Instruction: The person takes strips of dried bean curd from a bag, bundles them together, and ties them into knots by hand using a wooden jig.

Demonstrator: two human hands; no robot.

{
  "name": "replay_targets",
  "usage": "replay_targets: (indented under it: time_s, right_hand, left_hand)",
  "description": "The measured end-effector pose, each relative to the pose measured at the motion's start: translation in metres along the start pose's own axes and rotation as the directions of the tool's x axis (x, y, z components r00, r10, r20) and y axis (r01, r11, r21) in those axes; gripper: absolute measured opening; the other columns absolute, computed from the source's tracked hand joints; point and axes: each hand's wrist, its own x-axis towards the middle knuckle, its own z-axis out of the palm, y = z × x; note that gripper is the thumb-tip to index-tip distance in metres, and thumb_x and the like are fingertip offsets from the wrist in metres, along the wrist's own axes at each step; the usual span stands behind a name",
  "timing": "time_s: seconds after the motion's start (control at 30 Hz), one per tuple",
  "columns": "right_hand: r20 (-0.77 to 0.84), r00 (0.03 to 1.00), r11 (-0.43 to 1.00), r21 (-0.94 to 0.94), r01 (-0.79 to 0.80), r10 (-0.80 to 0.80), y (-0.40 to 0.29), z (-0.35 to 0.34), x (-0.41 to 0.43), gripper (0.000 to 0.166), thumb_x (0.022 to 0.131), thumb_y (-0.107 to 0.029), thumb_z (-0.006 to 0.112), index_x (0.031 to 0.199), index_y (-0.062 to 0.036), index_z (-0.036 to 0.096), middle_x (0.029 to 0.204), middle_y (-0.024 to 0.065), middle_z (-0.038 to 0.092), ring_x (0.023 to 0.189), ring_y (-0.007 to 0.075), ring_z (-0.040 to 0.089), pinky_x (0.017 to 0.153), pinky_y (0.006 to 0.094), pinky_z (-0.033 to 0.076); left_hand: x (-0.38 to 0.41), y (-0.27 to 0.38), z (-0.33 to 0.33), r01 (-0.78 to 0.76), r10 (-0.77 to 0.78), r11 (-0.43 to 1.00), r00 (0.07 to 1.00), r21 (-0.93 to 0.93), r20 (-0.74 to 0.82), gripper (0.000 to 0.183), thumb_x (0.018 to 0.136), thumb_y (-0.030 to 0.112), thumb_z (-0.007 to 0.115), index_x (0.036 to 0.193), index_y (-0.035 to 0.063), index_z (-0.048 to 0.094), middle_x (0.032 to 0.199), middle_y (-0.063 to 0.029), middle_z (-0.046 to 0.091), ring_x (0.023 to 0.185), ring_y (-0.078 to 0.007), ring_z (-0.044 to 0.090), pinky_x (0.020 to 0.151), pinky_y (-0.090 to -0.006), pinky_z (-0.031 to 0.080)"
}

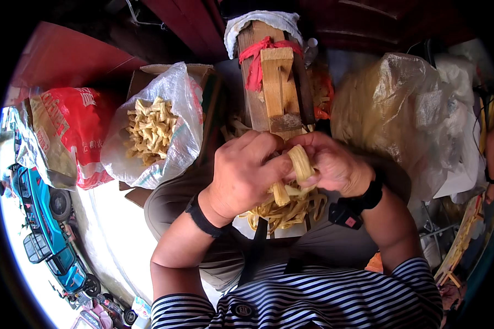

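Observation:
A flat, pale yellow ribbed strip (301,163) is bent into a loop between my two hands. My left hand (247,174) grips it, with a short folded end (280,194) sticking out below the fingers. My right hand (339,166) pinches the strip on the other side of the loop. The fingers overlap and partly hide the strip, whose material I cannot tell. Beneath my hands, a tangle of similar loose strips (290,211) lies between my knees. Beyond them stands a wooden block-and-beam fixture (273,88), tied with red cloth (253,74).
On the left, a clear plastic sack (185,127) holds many small knotted pieces (152,127), near a red printed bag (92,131). A large translucent bag (395,111) stands on the right. White cloth (267,18) covers the fixture's far end. Blue vehicles (45,209) are outside at far left.

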Motion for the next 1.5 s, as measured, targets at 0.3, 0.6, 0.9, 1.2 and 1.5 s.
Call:
replay_targets:
  time_s: [0.3,0.6,0.9,1.2,1.5]
  right_hand:
    - [-0.103,0.704,0.431,-0.848,0.307,-0.703,0.009,0.038,0.003,0.019,0.094,-0.017,0.056,0.095,0.0008,0.063,0.078,0.0040,0.064,0.066,0.0069,0.057,0.060,0.0207,0.045]
    - [-0.079,0.851,0.146,-0.989,-0.002,-0.520,0.006,0.023,0.004,0.027,0.094,-0.023,0.054,0.085,0.0009,0.061,0.066,0.0063,0.059,0.050,0.0151,0.049,0.048,0.0267,0.037]
    - [-0.258,0.947,0.911,-0.405,0.075,-0.193,-0.005,0.021,-0.003,0.036,0.098,-0.031,0.047,0.081,-0.0017,0.061,0.065,-0.0045,0.048,0.050,0.0009,0.028,0.047,0.0189,0.023]
    - [-0.302,0.789,0.522,-0.852,0.028,-0.535,-0.019,0.016,-0.004,0.024,0.083,-0.024,0.071,0.081,-0.0013,0.065,0.070,0.0004,0.061,0.062,0.0046,0.052,0.054,0.0194,0.041]
    - [0.050,0.420,-0.256,-0.855,-0.451,-0.906,-0.040,-0.038,0.040,0.022,0.081,-0.019,0.072,0.082,-0.0026,0.057,0.064,0.0070,0.060,0.057,0.0115,0.055,0.058,0.0284,0.046]
  left_hand:
    - [0.001,-0.002,0.001,0.494,-0.494,0.782,0.863,-0.381,0.106,0.017,0.084,0.008,0.066,0.097,-0.0039,0.065,0.109,-0.0179,0.062,0.094,-0.0275,0.063,0.080,-0.0302,0.050]
    - [-0.001,-0.003,0.000,0.358,-0.306,0.903,0.924,-0.236,0.231,0.019,0.067,-0.006,0.061,0.085,-0.0004,0.065,0.107,-0.0093,0.063,0.087,-0.0254,0.064,0.072,-0.0310,0.052]
    - [0.005,-0.003,-0.032,0.619,-0.740,0.345,0.642,-0.706,0.201,0.023,0.084,0.016,0.070,0.095,-0.0035,0.064,0.096,-0.0083,0.065,0.086,-0.0120,0.059,0.077,-0.0252,0.048]
    - [-0.001,-0.015,-0.010,0.650,-0.798,0.085,0.498,-0.755,0.339,0.012,0.082,0.006,0.067,0.089,0.0002,0.060,0.077,-0.0020,0.061,0.068,-0.0068,0.056,0.062,-0.0213,0.046]
    - [-0.001,-0.072,0.037,0.705,-0.882,0.185,0.427,-0.684,0.201,0.017,0.087,0.016,0.066,0.091,0.0008,0.062,0.075,-0.0008,0.061,0.063,-0.0076,0.054,0.057,-0.0231,0.045]
